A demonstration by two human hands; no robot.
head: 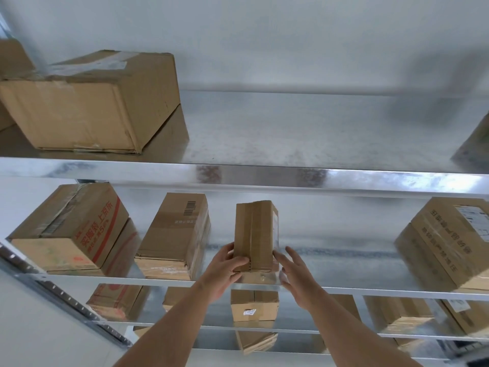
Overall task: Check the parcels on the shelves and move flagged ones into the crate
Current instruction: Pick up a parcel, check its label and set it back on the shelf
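A small upright cardboard parcel (255, 234) stands at the front of the second metal shelf (370, 290), near its middle. My left hand (225, 271) grips the parcel's lower left side, with the thumb across the front face. My right hand (296, 279) is at the lower right corner with its fingers spread; the thumb and fingertips touch the parcel's right edge without closing on it. A pale label shows on the parcel's right side, too oblique to read. No crate is in view.
On the same shelf stand a red-printed box (71, 231), a barcoded box (172, 234) and a large box (449, 242) at the right. A big taped box (90, 102) sits on the top shelf. Several more parcels (254, 305) fill the lower shelves.
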